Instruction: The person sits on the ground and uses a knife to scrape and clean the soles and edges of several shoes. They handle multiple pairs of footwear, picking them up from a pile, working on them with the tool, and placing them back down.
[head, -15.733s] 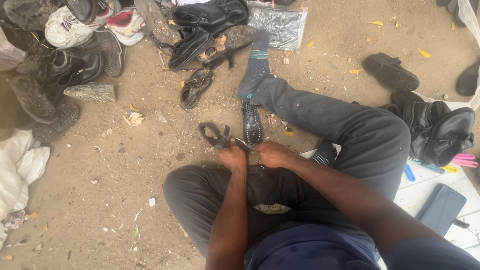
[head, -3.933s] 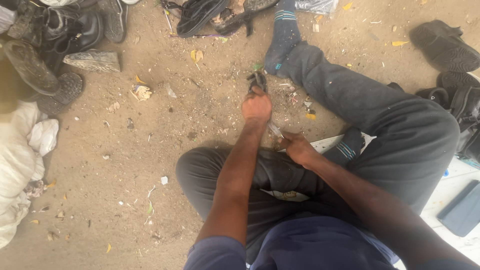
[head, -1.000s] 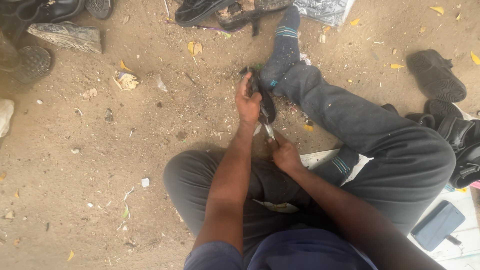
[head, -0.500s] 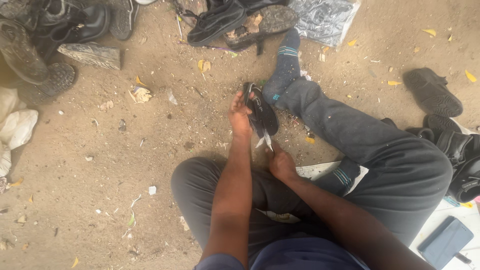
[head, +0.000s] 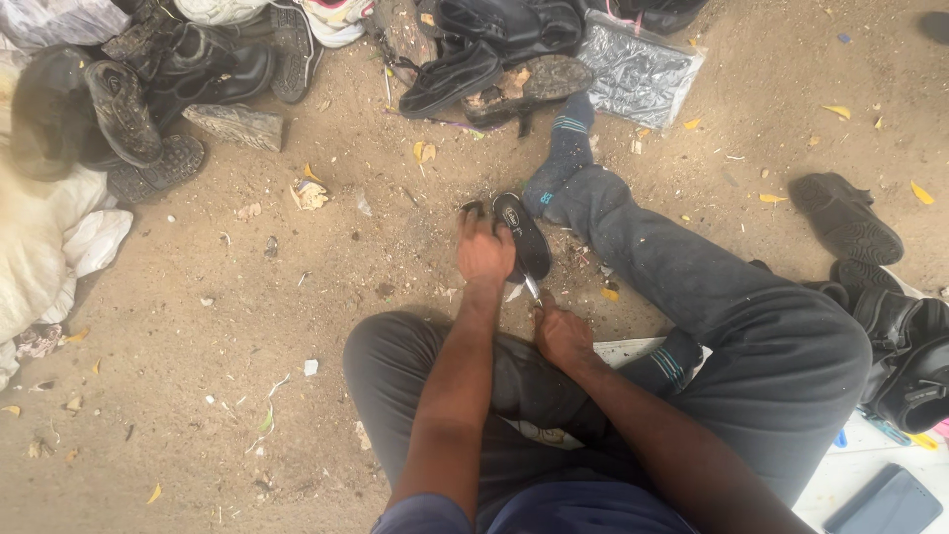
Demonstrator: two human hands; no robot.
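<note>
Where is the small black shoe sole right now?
In the head view, the black sole sits centre frame on the dirt, held by the left hand, just left of the outstretched socked foot.

A black shoe insole lies flat on the sandy ground, a thin metal blade touching its near end

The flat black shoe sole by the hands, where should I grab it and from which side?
Probably take the flat black shoe sole across its narrow middle, coming from the left side, as the left hand does now. It lies flat on the sandy ground, pointing away. The right hand works a thin metal blade at the near end, so keep fingers clear there.
</note>
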